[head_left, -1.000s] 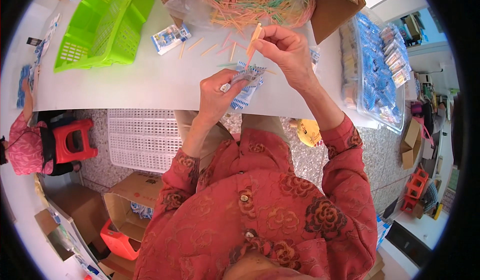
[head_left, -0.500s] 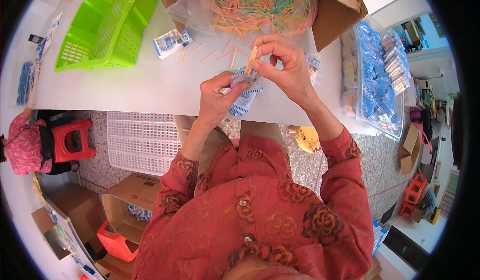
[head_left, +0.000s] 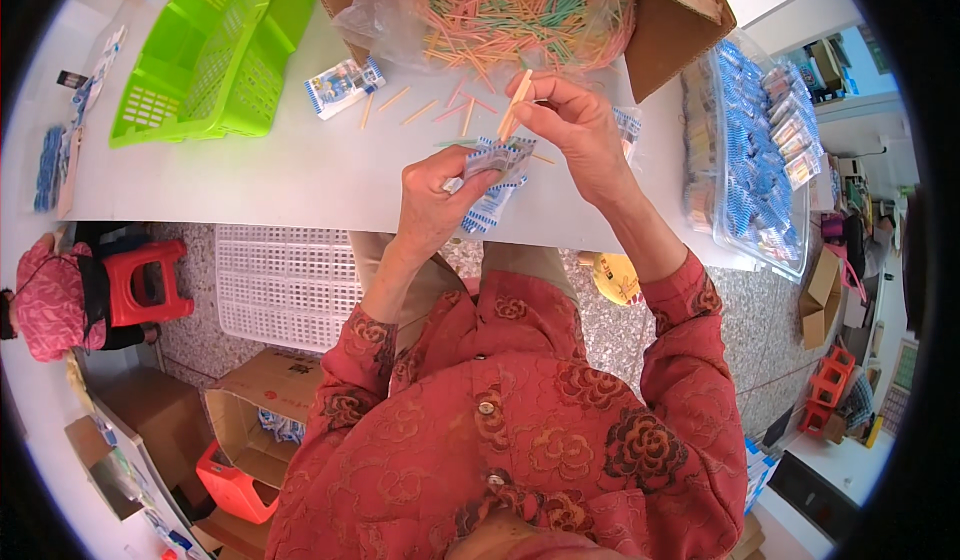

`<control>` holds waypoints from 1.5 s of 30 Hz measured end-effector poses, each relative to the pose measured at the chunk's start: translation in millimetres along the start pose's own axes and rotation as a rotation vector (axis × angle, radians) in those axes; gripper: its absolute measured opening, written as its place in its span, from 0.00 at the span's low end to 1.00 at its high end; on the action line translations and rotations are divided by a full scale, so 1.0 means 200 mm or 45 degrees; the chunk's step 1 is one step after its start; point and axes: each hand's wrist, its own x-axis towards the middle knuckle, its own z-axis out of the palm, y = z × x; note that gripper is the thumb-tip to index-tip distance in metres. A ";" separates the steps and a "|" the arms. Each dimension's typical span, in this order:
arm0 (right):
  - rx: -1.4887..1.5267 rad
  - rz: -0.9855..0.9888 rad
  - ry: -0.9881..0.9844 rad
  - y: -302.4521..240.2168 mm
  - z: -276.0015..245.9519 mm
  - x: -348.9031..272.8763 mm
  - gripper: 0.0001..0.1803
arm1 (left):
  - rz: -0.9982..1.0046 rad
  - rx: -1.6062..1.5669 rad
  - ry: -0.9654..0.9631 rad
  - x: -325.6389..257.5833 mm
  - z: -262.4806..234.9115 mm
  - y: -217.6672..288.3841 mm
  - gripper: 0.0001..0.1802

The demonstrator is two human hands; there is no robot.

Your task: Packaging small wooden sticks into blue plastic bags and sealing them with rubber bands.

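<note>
Dial: your two hands are its centre; 12 o'clock points straight away from you.
Left hand point(head_left: 432, 195): your thumb and fingers pinch a blue-and-white packet point(head_left: 497, 160), raised above the tabletop point(head_left: 320, 178).
Right hand point(head_left: 580, 140): your thumb and fingers pinch pale wooden-looking sticks point(head_left: 516, 105), tilted, lower ends at the packet's upper edge; you cannot tell here whether the tips are inside.
Second packet point(head_left: 486, 212): beneath the held one, toward 6 o'clock, partly hidden by it.
Third packet point(head_left: 343, 88): flat on the tabletop at 10 o'clock, near the green basket.
Fourth packet point(head_left: 628, 125): at 3 o'clock, just beside your right wrist.
Loose sticks point(head_left: 420, 112): scattered at 11 o'clock, yellowish and pink, between the third packet and your hands.
Cardboard box point(head_left: 685, 15): at 12 o'clock, open toward you, lined with a clear plastic bag point(head_left: 378, 22) that holds a heap of pink, yellow and green sticks point(head_left: 530, 10).
Green basket point(head_left: 235, 100): between 9 and 10 o'clock, slotted walls, on the tabletop.
Clear tub point(head_left: 802, 245): at 3 o'clock, piled with blue-patterned packets point(head_left: 752, 160).
White lattice crate point(head_left: 285, 285): at 8 o'clock, below tabletop level.
Co-worker point(head_left: 55, 295): farther out at 8 o'clock, in a pink patterned top, beside a red stool point(head_left: 125, 285).
</note>
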 end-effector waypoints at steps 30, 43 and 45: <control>-0.667 -0.046 -0.140 0.01 -0.01 -0.08 0.08 | -0.263 -0.469 0.060 0.00 -0.02 0.00 0.09; -0.161 -0.091 -0.040 0.03 0.00 -0.12 0.12 | -0.144 -0.203 0.200 0.01 -0.03 0.01 0.05; -0.069 0.094 -0.164 0.07 -0.02 -0.16 0.14 | -0.204 -0.218 0.128 0.00 -0.01 0.02 0.05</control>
